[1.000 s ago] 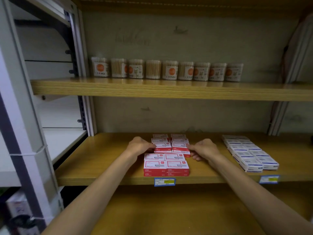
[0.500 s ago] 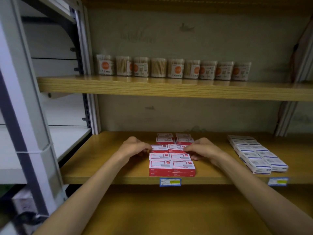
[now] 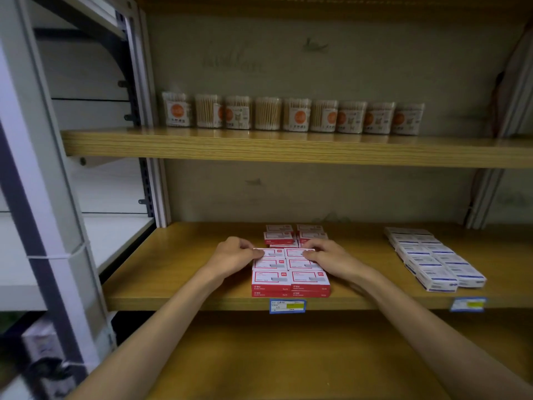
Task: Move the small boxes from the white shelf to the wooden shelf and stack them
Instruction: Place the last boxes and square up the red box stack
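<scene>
Several small red-and-white boxes (image 3: 290, 272) lie in two columns, stacked, on the wooden shelf (image 3: 184, 272). My left hand (image 3: 235, 256) pinches the left edge of the third-row left box (image 3: 269, 253). My right hand (image 3: 328, 256) rests its fingers on the right box of that same row (image 3: 294, 252). Two more rows of red boxes (image 3: 294, 235) sit behind, apart from the front group. The white shelf (image 3: 115, 235) stands to the left, its visible board bare.
Blue-and-white boxes (image 3: 435, 258) lie in two rows at the right of the same shelf. Tubs of cotton swabs (image 3: 291, 114) line the wooden shelf above. Price tags (image 3: 287, 306) hang on the front edge. A grey upright post (image 3: 37, 197) stands at near left.
Both hands have drawn the third-row pair of red boxes forward, closing it up against the front rows. The view has shifted slightly.
</scene>
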`<state>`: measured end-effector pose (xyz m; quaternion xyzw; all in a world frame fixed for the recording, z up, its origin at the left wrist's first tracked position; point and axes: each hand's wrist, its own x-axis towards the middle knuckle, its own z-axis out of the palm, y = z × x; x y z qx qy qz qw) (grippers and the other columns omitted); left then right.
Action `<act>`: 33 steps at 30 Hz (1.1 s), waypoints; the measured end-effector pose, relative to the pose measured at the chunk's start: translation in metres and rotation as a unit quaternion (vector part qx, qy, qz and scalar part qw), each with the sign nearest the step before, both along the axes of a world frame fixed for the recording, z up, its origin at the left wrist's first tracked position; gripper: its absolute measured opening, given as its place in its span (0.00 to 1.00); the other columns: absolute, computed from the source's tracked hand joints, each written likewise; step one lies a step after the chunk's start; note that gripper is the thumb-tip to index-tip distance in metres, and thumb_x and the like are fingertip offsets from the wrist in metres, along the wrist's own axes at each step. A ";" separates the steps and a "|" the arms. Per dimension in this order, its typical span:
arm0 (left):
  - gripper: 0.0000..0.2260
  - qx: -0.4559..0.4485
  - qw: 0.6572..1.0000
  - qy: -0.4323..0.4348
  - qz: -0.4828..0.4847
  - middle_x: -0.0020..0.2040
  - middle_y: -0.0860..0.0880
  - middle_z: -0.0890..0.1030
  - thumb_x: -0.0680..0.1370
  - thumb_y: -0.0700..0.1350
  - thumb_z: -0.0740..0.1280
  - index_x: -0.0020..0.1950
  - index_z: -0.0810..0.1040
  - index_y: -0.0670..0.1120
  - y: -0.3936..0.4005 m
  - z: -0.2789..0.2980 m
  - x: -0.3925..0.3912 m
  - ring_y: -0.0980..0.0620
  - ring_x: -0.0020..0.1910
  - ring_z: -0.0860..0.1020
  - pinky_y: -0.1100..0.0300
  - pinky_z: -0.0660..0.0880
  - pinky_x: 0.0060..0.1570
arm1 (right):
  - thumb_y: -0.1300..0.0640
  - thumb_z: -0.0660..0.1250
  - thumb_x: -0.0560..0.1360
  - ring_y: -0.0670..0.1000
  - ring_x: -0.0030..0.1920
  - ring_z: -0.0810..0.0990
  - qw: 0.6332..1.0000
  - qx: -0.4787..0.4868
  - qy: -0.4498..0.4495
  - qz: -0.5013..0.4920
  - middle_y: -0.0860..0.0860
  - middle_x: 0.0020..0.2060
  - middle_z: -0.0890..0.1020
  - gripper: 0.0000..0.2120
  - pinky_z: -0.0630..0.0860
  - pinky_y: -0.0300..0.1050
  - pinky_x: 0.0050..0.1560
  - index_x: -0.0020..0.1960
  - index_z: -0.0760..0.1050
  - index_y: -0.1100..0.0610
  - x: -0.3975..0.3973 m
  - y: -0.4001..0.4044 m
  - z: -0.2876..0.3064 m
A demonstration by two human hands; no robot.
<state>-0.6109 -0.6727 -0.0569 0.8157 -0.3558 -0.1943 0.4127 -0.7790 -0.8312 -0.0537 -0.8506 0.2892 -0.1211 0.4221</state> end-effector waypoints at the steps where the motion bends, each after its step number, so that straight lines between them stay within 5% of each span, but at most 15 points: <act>1: 0.09 -0.001 1.000 -0.003 -0.006 0.47 0.53 0.84 0.79 0.52 0.68 0.52 0.80 0.48 0.000 -0.001 -0.001 0.57 0.48 0.81 0.62 0.75 0.43 | 0.53 0.61 0.83 0.47 0.48 0.85 1.000 0.002 0.004 0.003 0.50 0.53 0.82 0.09 0.79 0.40 0.42 0.61 0.75 0.53 0.000 0.001 0.000; 6: 0.17 0.002 0.998 -0.013 -0.056 0.55 0.56 0.80 0.77 0.59 0.68 0.61 0.76 0.51 0.010 0.002 -0.005 0.58 0.53 0.79 0.63 0.75 0.46 | 0.47 0.61 0.82 0.47 0.50 0.84 1.000 0.002 0.008 0.013 0.50 0.56 0.81 0.12 0.82 0.44 0.51 0.62 0.75 0.52 -0.004 0.006 0.004; 9: 0.50 0.071 0.985 -0.008 -0.156 0.71 0.58 0.65 0.61 0.70 0.75 0.77 0.58 0.59 0.027 0.005 0.000 0.51 0.72 0.66 0.51 0.66 0.69 | 0.35 0.69 0.73 0.47 0.62 0.77 0.996 0.019 0.017 0.082 0.45 0.64 0.72 0.33 0.76 0.46 0.62 0.73 0.67 0.47 -0.022 0.000 0.010; 11: 0.59 0.119 0.973 -0.037 -0.196 0.79 0.56 0.56 0.56 0.68 0.78 0.80 0.49 0.60 0.035 0.010 0.000 0.48 0.78 0.54 0.44 0.55 0.76 | 0.38 0.77 0.65 0.47 0.67 0.73 0.989 0.048 0.042 0.131 0.45 0.69 0.69 0.47 0.72 0.49 0.70 0.77 0.60 0.45 -0.034 -0.009 0.011; 14: 0.54 0.113 0.963 -0.118 -0.212 0.75 0.54 0.60 0.61 0.59 0.82 0.78 0.53 0.57 0.030 0.009 -0.006 0.51 0.74 0.58 0.48 0.56 0.76 | 0.48 0.85 0.59 0.47 0.71 0.68 0.983 0.009 0.087 0.163 0.44 0.73 0.63 0.58 0.69 0.53 0.73 0.79 0.54 0.44 -0.035 -0.014 0.007; 19: 0.48 0.066 0.969 -0.149 -0.184 0.65 0.56 0.69 0.59 0.58 0.83 0.73 0.63 0.56 0.023 0.002 -0.007 0.54 0.66 0.66 0.52 0.66 0.70 | 0.45 0.85 0.56 0.48 0.70 0.66 0.978 -0.084 0.112 0.153 0.44 0.70 0.62 0.59 0.66 0.55 0.74 0.78 0.54 0.46 -0.025 -0.017 0.004; 25: 0.48 0.067 0.970 -0.142 -0.185 0.66 0.58 0.68 0.59 0.59 0.82 0.74 0.61 0.59 0.022 0.003 -0.012 0.53 0.69 0.64 0.50 0.62 0.72 | 0.39 0.84 0.53 0.47 0.72 0.63 0.975 -0.106 0.125 0.147 0.43 0.73 0.60 0.63 0.64 0.55 0.75 0.79 0.53 0.44 -0.026 -0.019 0.007; 27: 0.52 0.083 0.974 -0.083 -0.191 0.73 0.58 0.64 0.60 0.64 0.80 0.77 0.56 0.58 0.027 0.006 -0.011 0.50 0.75 0.60 0.46 0.57 0.75 | 0.35 0.81 0.55 0.47 0.71 0.64 0.977 -0.103 0.117 0.146 0.42 0.71 0.61 0.60 0.66 0.50 0.73 0.78 0.54 0.43 -0.030 -0.018 0.011; 29: 0.51 0.053 0.987 0.015 -0.149 0.77 0.56 0.60 0.63 0.72 0.72 0.80 0.54 0.56 0.028 0.010 -0.008 0.49 0.77 0.57 0.45 0.53 0.76 | 0.35 0.76 0.65 0.45 0.64 0.70 0.992 -0.067 0.048 0.095 0.42 0.64 0.68 0.42 0.72 0.41 0.61 0.73 0.64 0.44 -0.033 -0.018 0.017; 31: 0.37 -0.010 0.995 0.074 -0.072 0.71 0.57 0.69 0.73 0.71 0.64 0.76 0.65 0.53 0.020 0.012 -0.002 0.51 0.72 0.66 0.49 0.60 0.72 | 0.42 0.71 0.75 0.45 0.57 0.76 0.996 -0.059 -0.054 -0.027 0.44 0.56 0.76 0.21 0.75 0.43 0.55 0.64 0.74 0.48 -0.032 -0.028 0.017; 33: 0.28 -0.051 0.994 0.094 -0.003 0.63 0.54 0.78 0.78 0.65 0.61 0.72 0.71 0.50 0.004 0.009 0.009 0.54 0.62 0.75 0.53 0.65 0.65 | 0.47 0.66 0.79 0.51 0.52 0.81 0.981 -0.069 -0.093 -0.155 0.50 0.48 0.82 0.13 0.77 0.49 0.56 0.55 0.80 0.55 -0.027 -0.044 0.013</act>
